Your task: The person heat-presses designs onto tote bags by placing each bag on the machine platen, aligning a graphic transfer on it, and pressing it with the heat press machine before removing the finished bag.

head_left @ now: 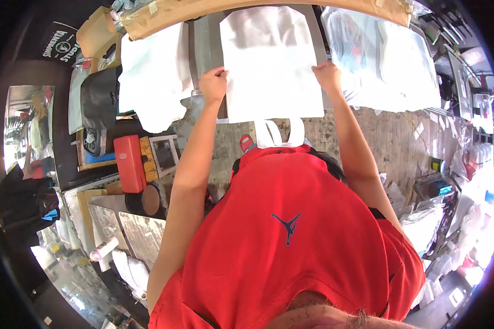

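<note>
A white bag (271,66) lies flat on a grey board (207,49), with its two white handles (280,132) hanging toward my red shirt. My left hand (213,83) pinches the bag's left edge, fingers pressed together. On the opposite edge, my right hand (327,77) grips the bag at about the same height. White material in a pile (153,71) lies to the left of the board. More white items, partly under clear plastic (384,60), are to the right.
A long cardboard roll (258,12) crosses behind the board. At the left are a black bag (100,98), a red case (129,164) and a small frame (164,155). The wooden floor (384,142) shows below the work surface. Assorted supplies crowd the right side.
</note>
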The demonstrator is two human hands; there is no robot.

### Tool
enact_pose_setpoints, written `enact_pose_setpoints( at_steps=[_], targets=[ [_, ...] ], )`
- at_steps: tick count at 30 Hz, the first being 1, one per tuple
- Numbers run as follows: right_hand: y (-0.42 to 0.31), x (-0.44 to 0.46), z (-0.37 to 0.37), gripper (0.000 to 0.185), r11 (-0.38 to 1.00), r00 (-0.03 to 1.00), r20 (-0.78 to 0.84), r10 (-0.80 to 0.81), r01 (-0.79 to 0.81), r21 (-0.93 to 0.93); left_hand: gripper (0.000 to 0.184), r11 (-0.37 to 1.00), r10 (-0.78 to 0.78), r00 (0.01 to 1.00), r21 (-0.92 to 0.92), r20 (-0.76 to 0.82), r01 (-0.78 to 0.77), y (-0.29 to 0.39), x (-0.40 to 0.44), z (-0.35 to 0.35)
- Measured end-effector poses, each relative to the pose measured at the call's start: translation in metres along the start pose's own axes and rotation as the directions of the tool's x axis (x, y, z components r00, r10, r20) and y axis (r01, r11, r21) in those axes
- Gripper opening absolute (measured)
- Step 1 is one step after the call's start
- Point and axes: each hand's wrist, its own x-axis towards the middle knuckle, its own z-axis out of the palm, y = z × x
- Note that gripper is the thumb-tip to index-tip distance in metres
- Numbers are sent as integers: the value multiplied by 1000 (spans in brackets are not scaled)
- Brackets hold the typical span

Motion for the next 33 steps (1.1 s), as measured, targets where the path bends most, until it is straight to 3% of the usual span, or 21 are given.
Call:
enact_pose_setpoints(
  at_steps=[3, 5, 11, 16, 19, 21, 22, 23, 25, 26, 27, 28, 29, 30, 31, 33],
  targets=[
    [-2, -1, 2, 32, 999, 1000, -3, -10, 10, -42, 19, 996, -59, 998, 67, -3, 59, 5, 4, -2],
    [0, -3, 2, 33, 994, 995, -31, -94, 92, -58, 16, 979, 55, 998, 199, 2, -54, 6, 4, -3],
    [-1, 1, 1, 35, 997, 998, -20, -64, 63, -39, 16, 995, 0, 1000, 102, -23, 2, 2, 6, 1],
    [-8, 2, -3, 44, 997, 999, 45, -23, 26, -79, 16, 984, 44, 999, 170, 12, -46, -6, 15, 4],
    [-19, -14, -6, 51, 995, 997, 70, -40, 46, -89, 16, 968, 148, 989, 205, -12, -142, 1, 7, 1],
    [-35, -32, -8, 47, 897, 919, -127, -372, 322, -303, 21, 928, 288, 952, 277, -109, -249, 15, -2, 0],
    [-46, -48, -16, 47, 905, 918, -71, -390, 368, -214, 21, 929, 281, 954, 279, -107, -242, 21, -9, -5],
    [-43, -62, -19, 47, 905, 919, -63, -388, 367, -214, 23, 917, 219, 974, 330, 53, -224, 29, -25, -18],
    [-29, -80, -27, 47, 864, 883, 114, -456, 470, -179, 27, 923, 23, 950, 359, 310, -139, 26, -56, -44],
    [-16, -88, -35, 44, 918, 922, 174, -347, 371, -138, 29, 938, -95, 907, 343, 411, -57, 16, -70, -57],
    [-2, -96, -46, 41, 959, 943, 236, -233, 263, -105, 34, 968, -127, 906, 250, 405, 24, 9, -90, -69],
    [8, -107, -59, 41, 961, 945, 240, -224, 255, -108, 41, 982, -161, 901, 153, 404, 107, 5, -108, -78],
    [16, -121, -75, 43, 983, 938, 321, -129, 164, -85, 41, 981, -169, 895, 154, 414, 114, 7, -122, -83],
    [20, -132, -84, 45, 995, 915, 402, -39, 73, -70, 46, 995, -70, 916, 98, 394, 34, 10, -135, -87],
    [21, -144, -84, 45, 995, 911, 410, -30, 66, -74, 51, 998, 30, 929, 46, 370, -50, 13, -143, -89],
    [21, -159, -77, 55, 990, 912, 401, -83, 29, 139, 52, 995, 46, 924, 63, 380, -75, 15, -147, -81]
  ],
)
